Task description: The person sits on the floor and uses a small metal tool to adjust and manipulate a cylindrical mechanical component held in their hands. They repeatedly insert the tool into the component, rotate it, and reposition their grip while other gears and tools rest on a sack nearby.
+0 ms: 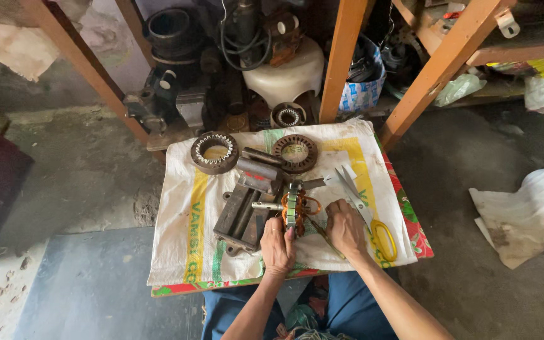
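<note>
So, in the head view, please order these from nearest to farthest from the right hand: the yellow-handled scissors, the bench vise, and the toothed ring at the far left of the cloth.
From the right hand:
1. Yellow-handled scissors, just to its right on the cloth.
2. Bench vise, to its left, past the wound stator.
3. Toothed ring, far left corner of the cloth, well beyond the vise.

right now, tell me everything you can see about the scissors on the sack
The scissors lie flat on the white woven sack, to the right of the right hand. They have two long silvery metal blades, slightly parted, tips pointing up and away towards the sack's far edge. The handles are yellow loops, nearest the person, by the sack's right edge above the red patterned cloth. The right hand lies close beside the blades; whether it touches them cannot be told.
</note>
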